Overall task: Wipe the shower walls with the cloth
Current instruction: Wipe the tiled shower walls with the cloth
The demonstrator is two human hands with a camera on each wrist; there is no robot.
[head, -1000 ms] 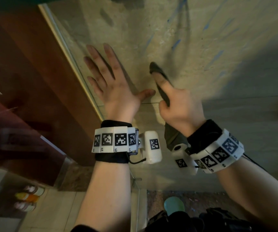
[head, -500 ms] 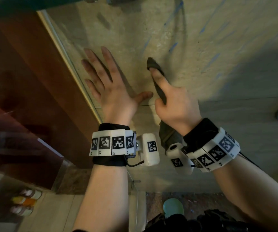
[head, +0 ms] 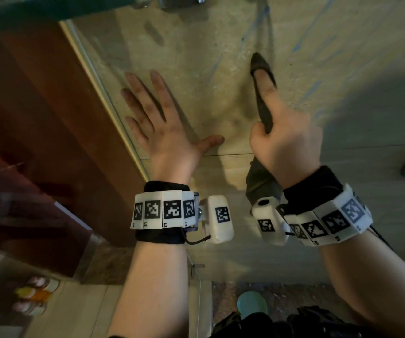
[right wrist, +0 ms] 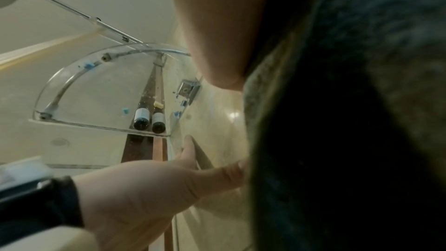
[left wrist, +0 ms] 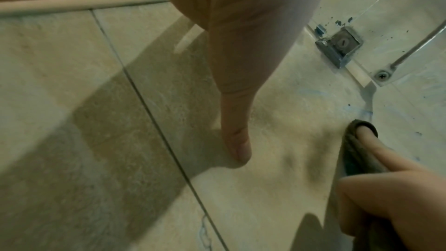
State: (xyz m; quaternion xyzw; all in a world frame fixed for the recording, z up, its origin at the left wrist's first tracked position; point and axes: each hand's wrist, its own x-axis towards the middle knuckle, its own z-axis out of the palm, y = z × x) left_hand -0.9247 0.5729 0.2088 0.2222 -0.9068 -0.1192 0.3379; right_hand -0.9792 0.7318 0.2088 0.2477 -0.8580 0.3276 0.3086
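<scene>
Right hand: my right hand (head: 287, 140) grips the dark grey-green cloth (head: 262, 98); the index finger lies straight along it and presses its tip to the wall, while the other fingers and the thumb curl round the bunched part that trails down past the wrist.

Left hand: my left hand (head: 162, 128) lies flat on the beige stone-look tiled shower wall (head: 343, 106), fingers straight and spread, thumb out toward the cloth, holding nothing.

Cloth position: just beside my left thumb and above it, touching the wall under the right index fingertip (left wrist: 364, 134).

Done so far: I judge the patch between the two hands already worked; it looks smeared and shows no blue there.

Left to do: blue streaks (head: 311, 90) run on the tile above and to the right of the right fingers, and a faint one sits just beyond the cloth tip in the left wrist view. Most of the wall is unwiped, so I put the task at an early-to-middle stage.

Nearby: a clear quarter-round glass corner shelf (right wrist: 72, 75) with a chrome bracket (left wrist: 339, 46) sits beyond the fingertips, speckled blue and holding two small dark bottles (right wrist: 149, 120).
</scene>
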